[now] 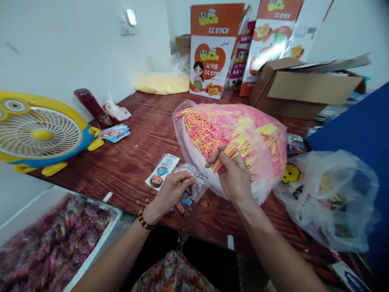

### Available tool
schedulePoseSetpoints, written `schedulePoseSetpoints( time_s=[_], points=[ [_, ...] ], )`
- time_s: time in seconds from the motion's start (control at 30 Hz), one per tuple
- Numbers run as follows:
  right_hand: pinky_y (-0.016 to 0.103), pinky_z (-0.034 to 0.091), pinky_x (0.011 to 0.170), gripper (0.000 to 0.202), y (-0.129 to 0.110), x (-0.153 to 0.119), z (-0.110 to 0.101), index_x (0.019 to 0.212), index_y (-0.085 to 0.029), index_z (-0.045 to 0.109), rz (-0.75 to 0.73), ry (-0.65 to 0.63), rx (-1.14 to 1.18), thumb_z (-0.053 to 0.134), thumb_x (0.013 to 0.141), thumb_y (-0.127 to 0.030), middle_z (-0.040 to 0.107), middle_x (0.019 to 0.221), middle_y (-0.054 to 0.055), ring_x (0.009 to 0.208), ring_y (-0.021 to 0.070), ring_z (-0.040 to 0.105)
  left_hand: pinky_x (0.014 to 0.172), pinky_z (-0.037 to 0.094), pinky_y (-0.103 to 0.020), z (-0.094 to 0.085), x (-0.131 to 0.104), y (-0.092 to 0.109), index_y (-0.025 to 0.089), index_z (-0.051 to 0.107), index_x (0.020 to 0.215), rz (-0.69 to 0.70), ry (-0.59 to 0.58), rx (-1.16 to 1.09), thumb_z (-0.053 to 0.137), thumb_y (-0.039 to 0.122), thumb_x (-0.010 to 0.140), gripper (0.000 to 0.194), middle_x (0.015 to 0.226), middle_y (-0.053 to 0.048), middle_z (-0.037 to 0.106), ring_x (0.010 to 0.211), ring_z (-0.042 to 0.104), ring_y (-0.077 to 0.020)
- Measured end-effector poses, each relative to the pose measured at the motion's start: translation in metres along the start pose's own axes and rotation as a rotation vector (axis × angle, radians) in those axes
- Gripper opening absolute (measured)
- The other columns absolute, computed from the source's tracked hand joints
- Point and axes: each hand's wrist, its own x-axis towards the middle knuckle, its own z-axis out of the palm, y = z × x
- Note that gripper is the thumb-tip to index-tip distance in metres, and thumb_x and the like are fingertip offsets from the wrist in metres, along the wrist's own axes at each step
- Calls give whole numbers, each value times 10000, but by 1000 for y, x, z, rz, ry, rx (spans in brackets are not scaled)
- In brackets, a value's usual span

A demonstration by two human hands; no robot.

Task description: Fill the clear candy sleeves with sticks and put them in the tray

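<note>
Near the desk's front edge, the left hand, bent in, pinches a clear packet; the right hand, fingers curled up, holds pink and yellow sticks by the big bag

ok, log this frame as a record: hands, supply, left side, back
left hand: fingertips pinched at a clear printed packet
right hand: holding a bunch of pink and yellow sticks
supply: open clear bag of sticks, on table
left side: fan; white tub below, contents unclear
back: CC STICK boxes, open carton
</note>
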Motion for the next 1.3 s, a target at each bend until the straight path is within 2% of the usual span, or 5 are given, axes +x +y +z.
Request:
schedulePoseSetpoints(
  time_s=[0.23,0.6,1.03,1.17,1.3],
  points=[
    [375,558,818,95,5,-7,27,972,-269,504,-13,72,150,516,918,-345,646,762,-21,824,183,697,612,361,-238,5,0,-1,178,618,722,27,14,-29,538,413,935,327,650,18,499,636,440,-121],
    [383,539,919,108,23,-18,22,969,-259,565,27,44,100,522,950,-355,699,856,-5,923,186,708,642,370,-236,5,0,2,174,643,793,6,16,-130,528,423,944,313,701,11,535,679,452,-126],
    [441,387,1146,421,9,-20,-9,1376,-321,524,35,-225,-304,537,964,-411,594,1411,35,1318,204,535,738,462,-255,17,11,-1,176,715,863,-31,84,-250,625,401,881,243,820,-19,670,763,576,-151],
    [444,319,1190,403,0,-21,-15,1320,-306,606,-28,-399,-521,605,927,-393,576,1433,42,1365,226,489,726,467,-255,20,12,1,168,723,847,-14,97,-283,629,377,879,232,805,-24,677,754,582,-149],
    [378,478,1002,357,-1,-18,-27,1250,-293,626,21,-378,-510,638,906,-389,671,1270,39,1152,212,625,748,485,-257,17,10,0,174,724,860,-27,163,-341,685,379,838,210,830,-21,683,774,597,-147]
  ],
)
